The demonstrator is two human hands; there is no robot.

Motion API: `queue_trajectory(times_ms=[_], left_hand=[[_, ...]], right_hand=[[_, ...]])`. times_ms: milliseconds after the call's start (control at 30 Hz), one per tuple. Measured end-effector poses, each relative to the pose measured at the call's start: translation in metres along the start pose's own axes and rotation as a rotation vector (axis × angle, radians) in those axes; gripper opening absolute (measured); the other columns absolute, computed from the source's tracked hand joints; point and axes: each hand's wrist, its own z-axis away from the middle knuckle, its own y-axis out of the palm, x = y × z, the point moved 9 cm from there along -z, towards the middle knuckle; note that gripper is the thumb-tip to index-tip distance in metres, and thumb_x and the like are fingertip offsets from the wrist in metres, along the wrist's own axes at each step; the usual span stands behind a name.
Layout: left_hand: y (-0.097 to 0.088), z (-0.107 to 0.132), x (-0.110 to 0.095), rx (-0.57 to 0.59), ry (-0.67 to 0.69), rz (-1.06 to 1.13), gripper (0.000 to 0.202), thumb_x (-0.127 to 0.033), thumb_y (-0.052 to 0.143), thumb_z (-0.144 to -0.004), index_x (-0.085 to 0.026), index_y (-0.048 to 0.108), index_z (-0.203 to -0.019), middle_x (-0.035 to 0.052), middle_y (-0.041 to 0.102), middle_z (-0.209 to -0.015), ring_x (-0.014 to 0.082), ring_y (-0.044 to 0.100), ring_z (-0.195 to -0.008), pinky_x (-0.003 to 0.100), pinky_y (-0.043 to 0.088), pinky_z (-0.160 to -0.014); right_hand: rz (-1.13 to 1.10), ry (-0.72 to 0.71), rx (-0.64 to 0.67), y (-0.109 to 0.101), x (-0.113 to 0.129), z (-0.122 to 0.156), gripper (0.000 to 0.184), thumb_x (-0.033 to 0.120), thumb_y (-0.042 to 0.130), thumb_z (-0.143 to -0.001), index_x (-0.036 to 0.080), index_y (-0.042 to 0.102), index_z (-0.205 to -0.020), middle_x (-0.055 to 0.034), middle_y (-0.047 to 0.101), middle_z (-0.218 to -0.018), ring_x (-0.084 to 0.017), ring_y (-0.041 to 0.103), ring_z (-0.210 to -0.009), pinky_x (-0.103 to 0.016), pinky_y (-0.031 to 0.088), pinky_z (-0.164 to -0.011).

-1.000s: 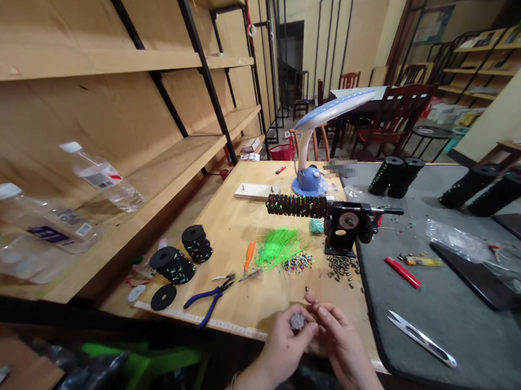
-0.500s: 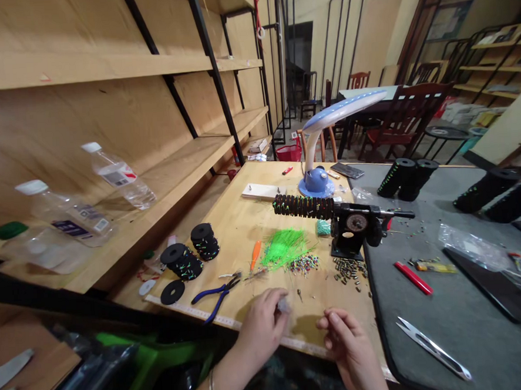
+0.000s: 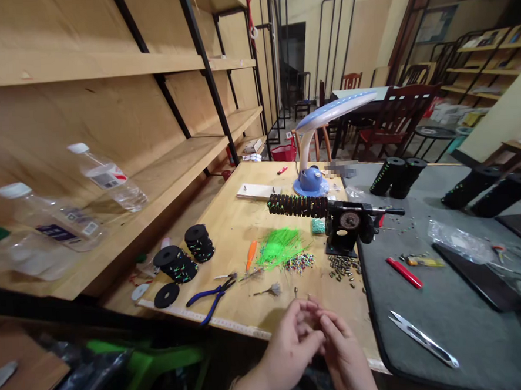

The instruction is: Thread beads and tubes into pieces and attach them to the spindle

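My left hand (image 3: 293, 343) and my right hand (image 3: 344, 351) meet over the table's near edge. Both are closed, with curled fingers and fingertips together; anything between them is hidden or too small to name. Just beyond them, a small metal piece (image 3: 296, 291) stands out on the wood. To the left lies a thin-stemmed piece with a greyish tuft (image 3: 274, 289). Farther off are a heap of coloured beads (image 3: 299, 264), a bundle of bright green strands (image 3: 281, 245) and scattered small dark metal pieces (image 3: 342, 266).
Blue-handled pliers (image 3: 214, 296) and black foam spools (image 3: 176, 263) sit at the left. A black clamp-like device (image 3: 348, 222) holds a wrapped foam roll behind the beads, near a blue lamp (image 3: 311, 181). Silver thread snips (image 3: 423, 339) rest on the grey mat (image 3: 399, 304).
My left hand has let go of the greyish tufted piece, which now lies on the table. It has moved right to meet my right hand. The view has shifted slightly.
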Motion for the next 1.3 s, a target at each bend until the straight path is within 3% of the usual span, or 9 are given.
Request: queue_trajectory(times_ms=[100, 267, 500, 633, 733, 933, 1100, 1200, 1300], left_hand=[[0.015, -0.004, 0.007, 0.050, -0.045, 0.079, 0.021, -0.032, 0.062, -0.080, -0.016, 0.050, -0.088, -0.0038, 0.053, -0.062, 0.0072, 0.046, -0.048, 0.017, 0.035, -0.044], [0.003, -0.007, 0.010, 0.009, -0.018, -0.094, 0.021, -0.035, 0.058, -0.083, -0.016, 0.052, -0.075, -0.0055, 0.047, -0.055, 0.0080, 0.042, -0.048, 0.019, 0.034, -0.048], [-0.010, -0.004, 0.001, -0.046, 0.137, -0.386, 0.016, -0.025, 0.053, -0.087, -0.017, 0.058, -0.074, -0.0017, 0.052, -0.061, 0.0121, 0.048, -0.057, 0.021, 0.035, -0.055], [-0.009, -0.002, -0.011, -0.059, 0.239, -0.524, 0.016, -0.022, 0.051, -0.087, -0.018, 0.060, -0.074, -0.0004, 0.055, -0.062, 0.0137, 0.052, -0.059, 0.022, 0.036, -0.057], [-0.006, 0.002, -0.016, -0.063, 0.317, -0.610, 0.017, -0.020, 0.049, -0.088, -0.019, 0.061, -0.076, 0.0010, 0.057, -0.065, 0.0150, 0.054, -0.062, 0.023, 0.037, -0.060], [-0.001, 0.008, -0.014, -0.042, 0.367, -0.668, 0.018, -0.020, 0.046, -0.091, -0.019, 0.059, -0.079, 0.0020, 0.058, -0.068, 0.0156, 0.055, -0.063, 0.024, 0.038, -0.060], [-0.001, 0.009, -0.018, -0.063, 0.398, -0.714, 0.016, -0.018, 0.046, -0.090, -0.020, 0.058, -0.080, 0.0022, 0.059, -0.068, 0.0160, 0.057, -0.064, 0.024, 0.039, -0.061], [0.000, 0.012, -0.021, -0.066, 0.436, -0.762, 0.015, -0.016, 0.046, -0.090, -0.020, 0.058, -0.081, 0.0027, 0.059, -0.069, 0.0163, 0.058, -0.066, 0.024, 0.040, -0.062], [0.000, 0.016, -0.019, -0.070, 0.454, -0.791, 0.015, -0.015, 0.045, -0.091, -0.020, 0.057, -0.082, 0.0032, 0.060, -0.070, 0.0163, 0.058, -0.066, 0.024, 0.041, -0.062]], right_hand=[[-0.003, -0.016, -0.009, -0.003, 0.002, 0.000, 0.029, 0.041, 0.085, -0.058, 0.020, 0.074, -0.073, -0.0095, 0.070, -0.116, -0.025, 0.068, -0.082, -0.024, 0.048, -0.045], [0.159, -0.142, -0.132, -0.028, 0.027, 0.002, 0.029, 0.044, 0.083, -0.061, 0.021, 0.074, -0.074, -0.0080, 0.074, -0.107, -0.024, 0.067, -0.082, -0.029, 0.052, -0.062], [1.255, -0.855, -0.274, -0.074, 0.137, 0.043, 0.026, 0.044, 0.061, -0.080, 0.024, 0.072, -0.091, -0.0096, 0.074, -0.094, -0.030, 0.062, -0.093, -0.046, 0.045, -0.089], [1.778, -0.978, -0.263, -0.110, 0.144, 0.047, 0.030, 0.044, 0.054, -0.084, 0.022, 0.069, -0.096, -0.0108, 0.073, -0.096, -0.031, 0.064, -0.089, -0.045, 0.048, -0.080], [1.918, -1.032, -0.186, -0.122, 0.136, 0.044, 0.029, 0.039, 0.046, -0.089, 0.020, 0.067, -0.096, -0.0124, 0.072, -0.100, -0.028, 0.065, -0.085, -0.041, 0.049, -0.079], [1.790, -0.996, -0.238, -0.121, 0.147, 0.039, 0.018, 0.034, 0.050, -0.083, 0.022, 0.062, -0.086, -0.0100, 0.073, -0.082, -0.025, 0.068, -0.073, -0.036, 0.052, -0.072], [1.229, -0.628, -0.384, -0.131, 0.136, 0.034, 0.021, 0.046, 0.051, -0.084, 0.025, 0.051, -0.082, -0.0054, 0.073, -0.068, -0.019, 0.063, -0.049, -0.027, 0.048, -0.050], [0.938, -0.548, -0.305, -0.105, 0.110, 0.039, 0.026, 0.052, 0.049, -0.085, 0.026, 0.048, -0.081, 0.0022, 0.064, -0.057, -0.015, 0.051, -0.042, -0.025, 0.040, -0.046], [0.930, -0.522, -0.144, -0.065, 0.083, 0.044, 0.026, 0.051, 0.051, -0.086, 0.025, 0.054, -0.088, 0.0058, 0.053, -0.048, -0.016, 0.048, -0.043, -0.025, 0.036, -0.047]])
